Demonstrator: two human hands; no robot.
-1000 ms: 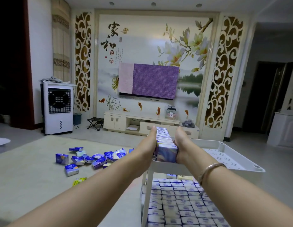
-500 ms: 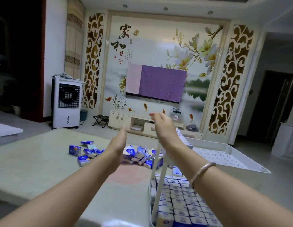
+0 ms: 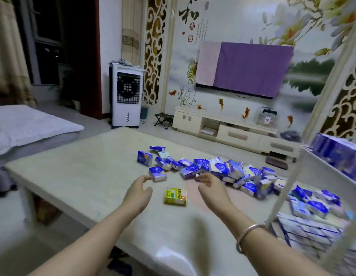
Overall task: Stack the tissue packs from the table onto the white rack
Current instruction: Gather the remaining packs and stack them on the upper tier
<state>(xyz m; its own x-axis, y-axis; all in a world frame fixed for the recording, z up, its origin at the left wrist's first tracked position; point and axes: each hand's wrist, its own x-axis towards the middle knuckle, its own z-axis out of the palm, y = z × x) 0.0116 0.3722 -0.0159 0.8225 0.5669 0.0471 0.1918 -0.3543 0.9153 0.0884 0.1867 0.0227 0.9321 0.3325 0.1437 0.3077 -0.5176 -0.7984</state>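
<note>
Both hands have come off the rack since a second ago, when we pressed a row of packs between them. Now we have left hand (image 3: 137,193) and right hand (image 3: 210,187) over the table (image 3: 77,176), fingers loosely curled, holding nothing. A yellow-green pack (image 3: 175,196) lies between them. Blue tissue packs (image 3: 223,170) are heaped at 12 to 2 o'clock of our hands, the nearest one just beyond the left fingertips. White rack (image 3: 320,166) sits at 3 o'clock, blurred, with packs on its top and lower tiers.
</note>
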